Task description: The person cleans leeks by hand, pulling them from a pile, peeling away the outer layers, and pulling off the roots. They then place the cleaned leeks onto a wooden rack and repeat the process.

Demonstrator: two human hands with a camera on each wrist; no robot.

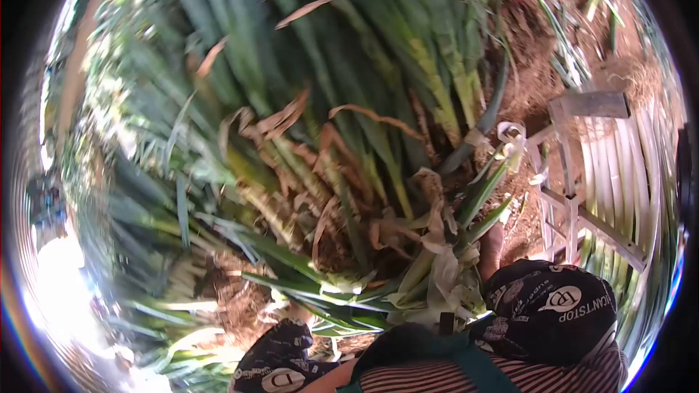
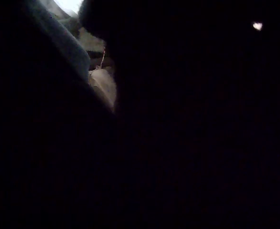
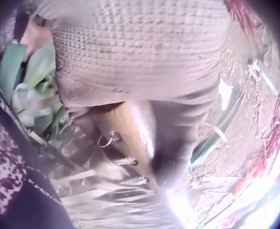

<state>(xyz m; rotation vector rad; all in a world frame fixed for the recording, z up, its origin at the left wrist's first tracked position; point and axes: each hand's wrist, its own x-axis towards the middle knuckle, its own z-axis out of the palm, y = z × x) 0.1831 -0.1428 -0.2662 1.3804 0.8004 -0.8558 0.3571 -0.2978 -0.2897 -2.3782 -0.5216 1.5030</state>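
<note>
Where the striped shirt [image 1: 415, 378] and teal strap [image 1: 477, 364] show nearest: both lie below and left of the metal frame [image 1: 570, 207] in the head view.
Sleeves: the right sleeve [image 1: 553, 313], black with white lettering, is just below the metal frame; the left sleeve [image 1: 273, 360], also black and printed, is well to its left.
Right hand [image 1: 492, 247]: left of the metal frame, beside the peeled leaves; its fingers are hidden, so whether they grasp anything I cannot tell.
Left hand [image 1: 297, 311]: farther left of the metal frame, at the lower leaves; finger state cannot be told, and the left wrist view is almost wholly dark.
Peeled leaves [image 1: 440, 269]: a pale, limp cluster left of the metal frame, between the hands.
Right wrist view: beige knit fabric [image 3: 140, 52] fills the top, with a smooth yellowish-brown thing [image 3: 133, 126] below it, too unclear to name.
Soil [image 1: 520, 229]: brown, just left of the metal frame, with pale scraps on it.
Pale stalks [image 1: 619, 167]: side by side, behind and right of the metal frame.
Leafy green stalks [image 1: 306, 36]: a big heap left of the metal frame, reaching away to the top, dry brown leaves [image 1: 280, 122] hanging among them.
</note>
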